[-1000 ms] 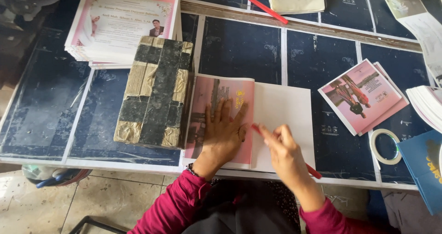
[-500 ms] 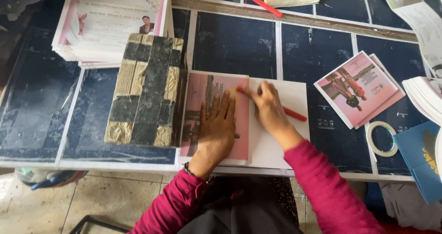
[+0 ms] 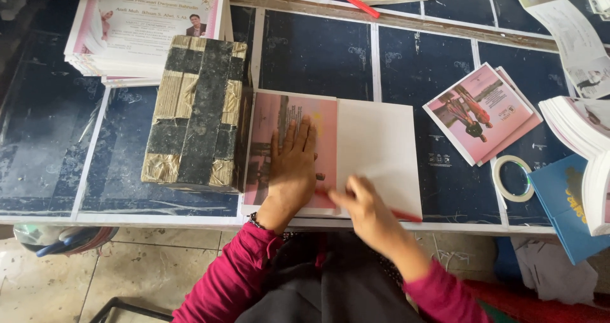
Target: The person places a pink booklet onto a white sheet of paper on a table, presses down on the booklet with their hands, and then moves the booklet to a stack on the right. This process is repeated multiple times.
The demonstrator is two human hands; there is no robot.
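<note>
Creasing a folded card [image 3: 330, 151]
Left hand [image 3: 292, 170] pressing flat, fingers spread, on card; right hand [image 3: 368, 212] pinching red stick [image 3: 406, 215] at card's bottom edge.

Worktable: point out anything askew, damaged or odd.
The taped block is odd: a brown slab patched with black tape strips, worn at the corners. The small stack of pink cards lies fanned and skewed to the table's seams. Nothing is spilled.
</note>
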